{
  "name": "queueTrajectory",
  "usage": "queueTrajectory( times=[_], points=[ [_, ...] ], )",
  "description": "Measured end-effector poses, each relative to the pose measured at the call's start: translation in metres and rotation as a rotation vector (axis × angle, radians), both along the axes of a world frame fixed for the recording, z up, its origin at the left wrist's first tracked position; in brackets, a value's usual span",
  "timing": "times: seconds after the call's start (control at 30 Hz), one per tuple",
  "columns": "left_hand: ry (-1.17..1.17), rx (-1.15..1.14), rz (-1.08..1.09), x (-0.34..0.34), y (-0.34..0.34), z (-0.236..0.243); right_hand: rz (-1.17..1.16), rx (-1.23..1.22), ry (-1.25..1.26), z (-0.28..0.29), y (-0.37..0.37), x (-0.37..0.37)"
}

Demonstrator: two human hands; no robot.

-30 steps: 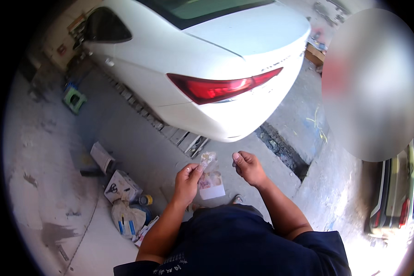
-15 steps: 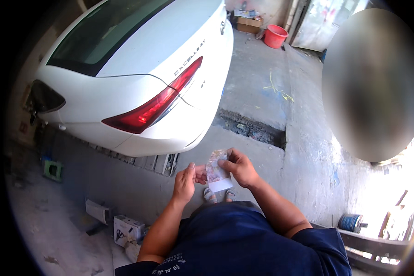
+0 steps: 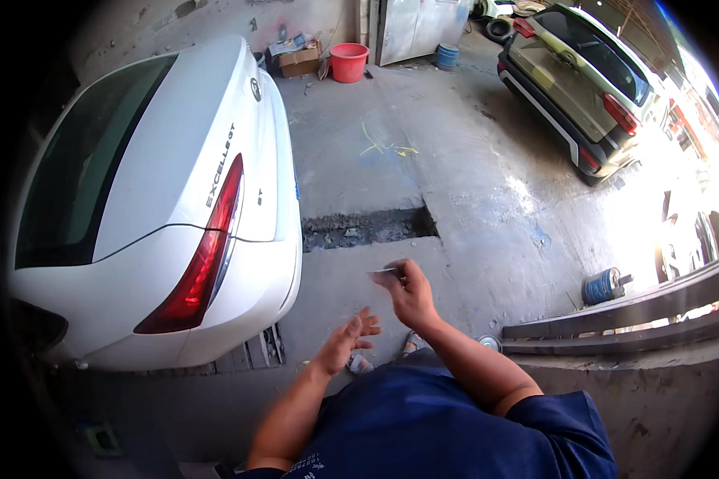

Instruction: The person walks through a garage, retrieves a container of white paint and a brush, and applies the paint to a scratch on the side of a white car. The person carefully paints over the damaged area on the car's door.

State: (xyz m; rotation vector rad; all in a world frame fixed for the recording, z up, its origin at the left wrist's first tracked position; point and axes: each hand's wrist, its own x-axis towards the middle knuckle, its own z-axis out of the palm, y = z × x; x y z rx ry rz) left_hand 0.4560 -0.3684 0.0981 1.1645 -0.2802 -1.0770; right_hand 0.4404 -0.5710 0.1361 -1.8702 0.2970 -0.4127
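My right hand [image 3: 412,294] is closed on a small patterned sheet [image 3: 384,271], pinched between thumb and fingers. The sheet is seen nearly edge-on, so little of its surface shows. Lower and to the left, my left hand [image 3: 351,339] is open, its fingers apart and nothing in it. A white car [image 3: 160,271] with a red tail light [image 3: 196,271] stands to the left, its rear corner closest to my left hand. Neither hand touches the car.
A rubble-filled trench [image 3: 367,230] cuts the concrete floor ahead. Farther off are a red bucket [image 3: 348,64], a cardboard box [image 3: 299,61] and a blue bucket [image 3: 447,57]. Another car [image 3: 575,72] stands far right. A blue drum-shaped can [image 3: 601,287] lies near metal beams [image 3: 615,339].
The view has swung right, bringing the second car into sight. My right hand has tilted the sheet almost edge-on. My left hand has come away from the sheet and its fingers have spread.
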Motion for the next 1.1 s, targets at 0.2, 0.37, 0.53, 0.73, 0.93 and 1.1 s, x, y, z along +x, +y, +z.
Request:
queueTrajectory(
  times=[0.2,0.37,0.53,0.73,0.93,1.1],
  points=[
    [0.289,-0.291,-0.149,-0.024,-0.095,0.045,-0.07,-0.354,-0.262,0.009,-0.012,-0.013],
    [0.244,-0.326,-0.307,-0.015,-0.134,0.043,-0.18,-0.438,-0.392,0.005,-0.073,-0.012],
    [-0.161,-0.173,-0.249,-0.006,-0.169,0.069,-0.339,0.194,-0.177,-0.004,-0.169,-0.014],
    [-0.099,0.157,0.121,0.01,-0.231,0.037,-0.215,1.178,-0.168,0.012,-0.237,-0.016],
    [-0.083,0.009,0.455,-0.001,-0.305,0.057,-0.057,1.339,-0.188,0.01,-0.244,-0.009],
    [-0.217,0.042,0.493,0.02,-0.318,0.068,0.013,1.093,-0.189,-0.006,-0.282,-0.013]
  ],
)
